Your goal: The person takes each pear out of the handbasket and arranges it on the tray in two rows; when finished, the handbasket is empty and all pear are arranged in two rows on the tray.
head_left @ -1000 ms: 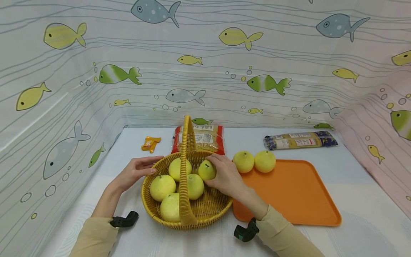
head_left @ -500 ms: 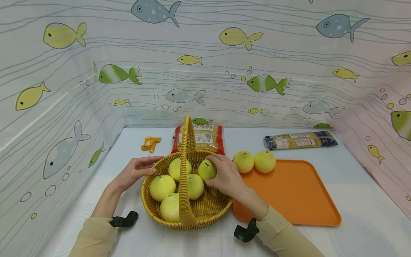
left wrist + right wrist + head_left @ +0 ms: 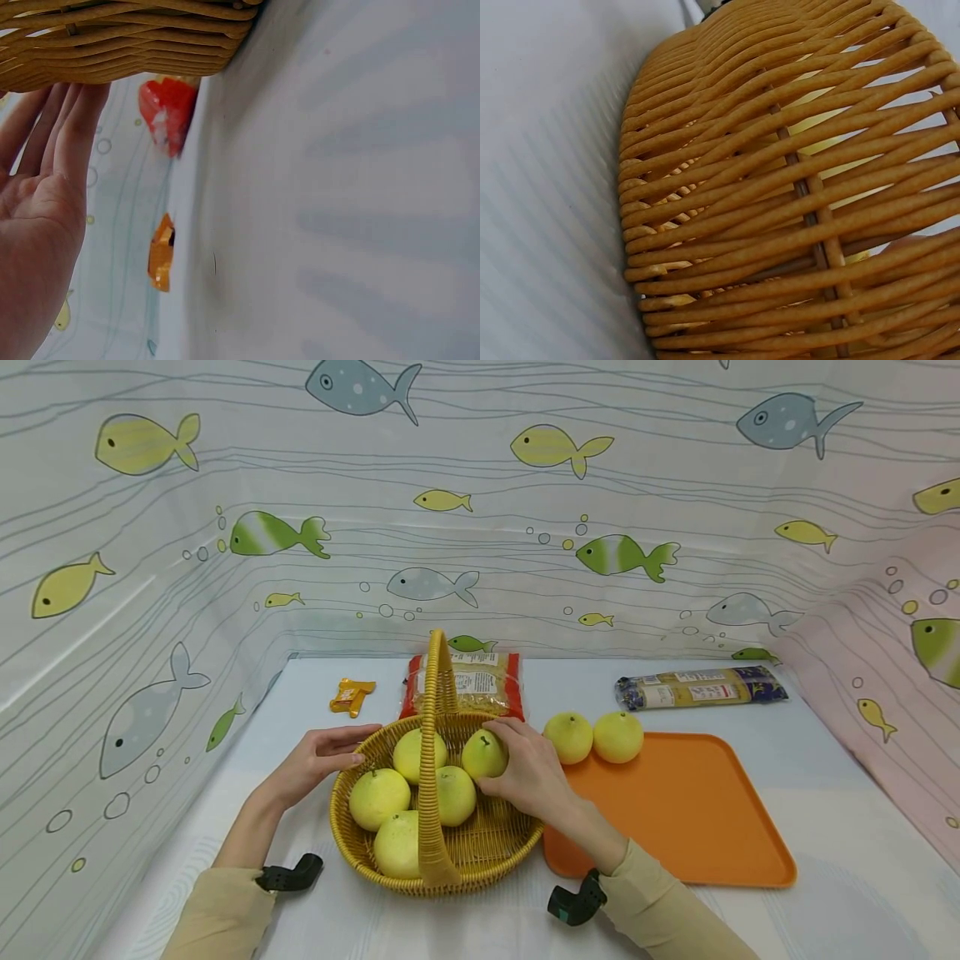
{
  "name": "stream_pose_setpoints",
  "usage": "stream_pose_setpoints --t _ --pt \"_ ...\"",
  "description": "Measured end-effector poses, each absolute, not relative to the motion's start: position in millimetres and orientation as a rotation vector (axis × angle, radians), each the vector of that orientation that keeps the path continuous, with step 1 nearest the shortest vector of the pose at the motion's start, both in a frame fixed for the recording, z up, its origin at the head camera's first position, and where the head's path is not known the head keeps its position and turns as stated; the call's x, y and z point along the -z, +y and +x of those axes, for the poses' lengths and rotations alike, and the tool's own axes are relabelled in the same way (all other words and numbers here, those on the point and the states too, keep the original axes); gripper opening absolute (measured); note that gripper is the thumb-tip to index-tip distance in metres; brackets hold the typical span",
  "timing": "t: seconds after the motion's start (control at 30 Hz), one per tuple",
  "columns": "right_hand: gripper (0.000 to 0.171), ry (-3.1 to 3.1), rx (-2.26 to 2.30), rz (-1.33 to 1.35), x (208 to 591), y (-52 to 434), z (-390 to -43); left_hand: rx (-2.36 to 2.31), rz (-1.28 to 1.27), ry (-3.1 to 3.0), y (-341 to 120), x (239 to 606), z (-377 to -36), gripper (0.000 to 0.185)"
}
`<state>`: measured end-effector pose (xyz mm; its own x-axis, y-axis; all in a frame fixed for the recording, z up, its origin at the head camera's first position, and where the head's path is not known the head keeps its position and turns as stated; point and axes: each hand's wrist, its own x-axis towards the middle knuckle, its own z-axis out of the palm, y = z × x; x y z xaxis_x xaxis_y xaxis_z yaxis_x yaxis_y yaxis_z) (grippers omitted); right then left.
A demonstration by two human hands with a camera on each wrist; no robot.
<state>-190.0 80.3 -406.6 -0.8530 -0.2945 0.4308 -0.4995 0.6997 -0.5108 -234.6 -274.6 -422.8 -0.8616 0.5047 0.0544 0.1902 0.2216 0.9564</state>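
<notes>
While right hand (image 3: 528, 770) grips pear (image 3: 483, 755), basket (image 3: 480, 852) holds five.

Staged tabletop booth: fish-print curtain (image 3: 480, 527) walls

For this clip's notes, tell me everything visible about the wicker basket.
The wicker basket is round and shallow, woven from golden-yellow cane, with a tall arched handle across its middle. It sits upright on the white table, touching or just overlapping the left edge of the orange tray. Five yellow-green fruits lie inside. The left hand rests its straight fingers against the left rim; the right hand reaches in and grips the fruit at the back right.
</notes>
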Motion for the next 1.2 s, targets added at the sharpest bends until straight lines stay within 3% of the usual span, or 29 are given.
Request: stream_pose_setpoints --t 1.2 --pt "0.064 -2.557 -1.233 0.642 394 91 -190 -1.667 0.655 2.25 -276 423 -234 0.05"
